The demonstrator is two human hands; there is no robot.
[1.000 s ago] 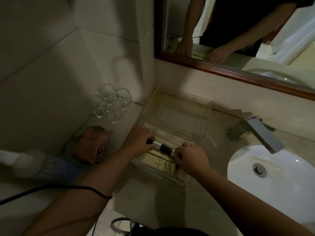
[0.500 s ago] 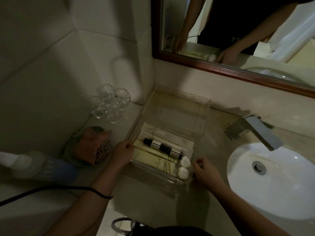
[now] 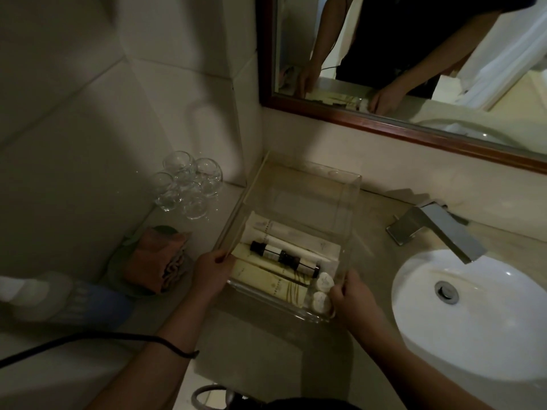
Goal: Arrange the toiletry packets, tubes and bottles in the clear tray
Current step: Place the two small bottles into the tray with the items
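The clear tray (image 3: 350,208) stands on the counter against the back wall. In its near half lie white and cream toiletry packets (image 3: 291,232), a cream tube (image 3: 266,281), two small dark-capped bottles (image 3: 284,255) end to end, and two round white caps (image 3: 324,281) at the near right corner. My left hand (image 3: 210,272) grips the tray's near left edge. My right hand (image 3: 353,297) grips its near right corner.
Several upturned glasses (image 3: 189,184) stand in the back left corner. A folded pink cloth (image 3: 157,260) lies on a green dish left of the tray. A chrome faucet (image 3: 438,229) and white basin (image 3: 473,315) are to the right. A mirror (image 3: 414,54) hangs above.
Both hands left the small bottles inside the tray and moved outward to its near edges. The bottles, packets and round caps now lie uncovered.
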